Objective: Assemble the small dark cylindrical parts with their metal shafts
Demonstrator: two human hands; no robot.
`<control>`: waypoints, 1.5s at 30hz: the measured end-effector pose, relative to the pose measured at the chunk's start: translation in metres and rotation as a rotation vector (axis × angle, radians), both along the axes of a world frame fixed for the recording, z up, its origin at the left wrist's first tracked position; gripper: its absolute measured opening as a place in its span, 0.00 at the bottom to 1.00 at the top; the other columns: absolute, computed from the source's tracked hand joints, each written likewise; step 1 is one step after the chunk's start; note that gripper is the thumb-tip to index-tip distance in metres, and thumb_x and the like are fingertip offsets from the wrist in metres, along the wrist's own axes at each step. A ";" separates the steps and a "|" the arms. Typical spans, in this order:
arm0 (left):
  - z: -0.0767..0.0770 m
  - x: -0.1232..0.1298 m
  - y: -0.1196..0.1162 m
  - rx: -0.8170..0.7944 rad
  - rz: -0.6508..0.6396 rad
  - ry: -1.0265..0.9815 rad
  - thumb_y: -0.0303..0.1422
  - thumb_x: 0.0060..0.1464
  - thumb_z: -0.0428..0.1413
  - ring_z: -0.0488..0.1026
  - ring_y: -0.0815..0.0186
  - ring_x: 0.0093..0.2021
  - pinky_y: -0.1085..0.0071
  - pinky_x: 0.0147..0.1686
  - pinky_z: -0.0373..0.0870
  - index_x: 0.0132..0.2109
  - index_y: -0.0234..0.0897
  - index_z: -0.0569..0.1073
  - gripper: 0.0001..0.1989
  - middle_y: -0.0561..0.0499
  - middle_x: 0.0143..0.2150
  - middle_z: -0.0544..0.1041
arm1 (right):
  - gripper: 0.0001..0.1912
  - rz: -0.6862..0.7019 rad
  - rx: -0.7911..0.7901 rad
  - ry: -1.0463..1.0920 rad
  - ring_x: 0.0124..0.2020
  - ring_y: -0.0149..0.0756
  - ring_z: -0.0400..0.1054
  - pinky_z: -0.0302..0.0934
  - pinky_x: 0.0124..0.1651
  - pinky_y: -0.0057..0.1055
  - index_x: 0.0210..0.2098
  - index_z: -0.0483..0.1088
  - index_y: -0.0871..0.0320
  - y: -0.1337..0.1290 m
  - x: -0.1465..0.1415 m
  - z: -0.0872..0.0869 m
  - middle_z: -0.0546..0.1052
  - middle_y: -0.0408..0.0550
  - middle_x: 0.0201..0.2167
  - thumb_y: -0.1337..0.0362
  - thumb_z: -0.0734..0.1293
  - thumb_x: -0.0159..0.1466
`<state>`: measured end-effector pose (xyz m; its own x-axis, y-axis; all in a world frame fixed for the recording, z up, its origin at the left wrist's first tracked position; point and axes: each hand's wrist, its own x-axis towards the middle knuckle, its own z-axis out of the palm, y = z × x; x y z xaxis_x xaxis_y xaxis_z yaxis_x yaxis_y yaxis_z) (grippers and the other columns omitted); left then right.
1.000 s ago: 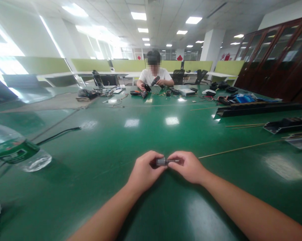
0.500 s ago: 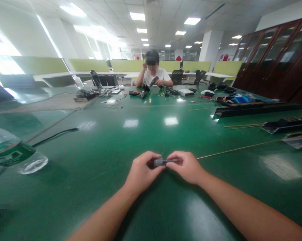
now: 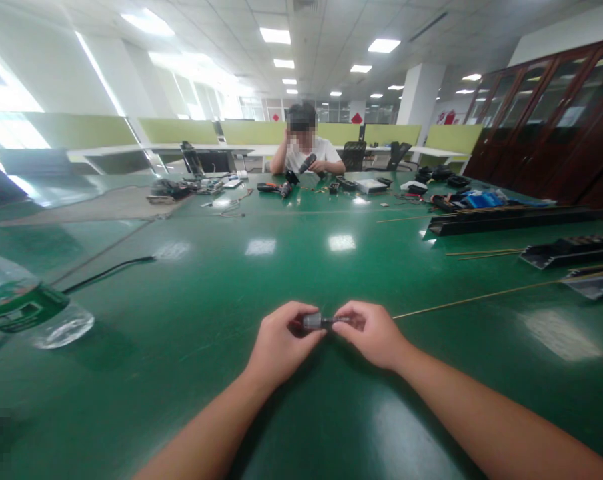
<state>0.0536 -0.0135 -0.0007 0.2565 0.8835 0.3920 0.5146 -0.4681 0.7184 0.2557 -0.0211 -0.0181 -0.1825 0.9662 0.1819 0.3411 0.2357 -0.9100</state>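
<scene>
Above the green table (image 3: pixel 191 293), my left hand (image 3: pixel 281 343) grips a small grey cylinder (image 3: pixel 312 322) between thumb and fingers. A thin dark shaft (image 3: pixel 331 321) runs from the cylinder's right end toward my right hand (image 3: pixel 374 333), whose thumb and fingers are closed round its far part. The two hands are close together but apart. What lies inside the right-hand fingers is partly hidden. Just beyond my right hand, a thin brass-coloured rod (image 3: pixel 461 299) stretches to the right.
A clear bottle (image 3: pixel 61 323) with a green label lies at the left, near a black cable (image 3: pixel 109 272). Dark metal channels (image 3: pixel 501 220) lie at the right. Across the table sits a person (image 3: pixel 306 150) behind tools and parts, including an orange-black tool (image 3: pixel 271 188).
My left hand and the grey cylinder have shifted slightly left, and more of the dark shaft shows between the hands. My right hand has hardly moved.
</scene>
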 end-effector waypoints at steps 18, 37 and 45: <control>0.002 -0.001 0.002 -0.017 0.058 -0.044 0.31 0.45 0.65 0.75 0.65 0.32 0.70 0.33 0.75 0.40 0.38 0.78 0.12 0.51 0.36 0.79 | 0.09 -0.050 -0.033 0.020 0.25 0.33 0.70 0.63 0.28 0.27 0.36 0.74 0.60 0.003 0.001 -0.004 0.77 0.45 0.25 0.60 0.69 0.60; -0.002 -0.008 0.008 0.008 0.249 -0.038 0.39 0.47 0.65 0.75 0.64 0.34 0.67 0.38 0.72 0.43 0.40 0.77 0.16 0.51 0.38 0.79 | 0.21 -0.041 -0.185 0.476 0.17 0.29 0.64 0.57 0.22 0.26 0.28 0.65 0.59 0.011 0.004 -0.005 0.70 0.42 0.20 0.47 0.61 0.65; -0.008 -0.017 0.028 -0.243 0.308 -0.408 0.48 0.51 0.60 0.75 0.64 0.37 0.70 0.40 0.70 0.53 0.36 0.73 0.28 0.48 0.41 0.79 | 0.27 -0.025 -0.261 0.652 0.12 0.27 0.58 0.51 0.17 0.25 0.20 0.58 0.57 0.018 0.004 -0.009 0.63 0.38 0.13 0.43 0.61 0.64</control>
